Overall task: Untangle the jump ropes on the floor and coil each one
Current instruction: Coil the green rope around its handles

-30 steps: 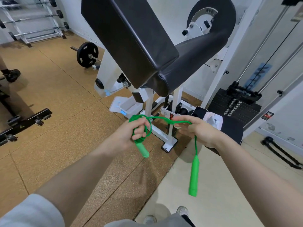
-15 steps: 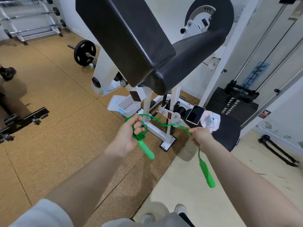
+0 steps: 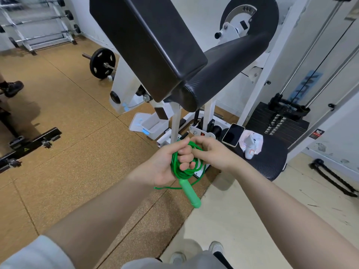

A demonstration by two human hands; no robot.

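Observation:
A green jump rope (image 3: 175,167) is wound in several loops around the curled fingers of my left hand (image 3: 171,164). One green handle (image 3: 190,193) hangs down below that hand. My right hand (image 3: 211,152) is close against the left, its fingers curled on the rope at the top of the coil. A loose loop of rope sags under both hands. The second handle is hidden. No other jump rope is in view.
A white gym machine with a black padded seat (image 3: 155,45) stands right in front. A phone (image 3: 233,134) and a white bottle (image 3: 250,146) lie on a black mat. A weight plate (image 3: 103,63), a dumbbell rack (image 3: 38,22) and someone's shoe (image 3: 13,88) are to the left.
My right hand has swung in from the right to meet my left, laying more rope onto the coil. The handle that dangled below my right hand is out of sight.

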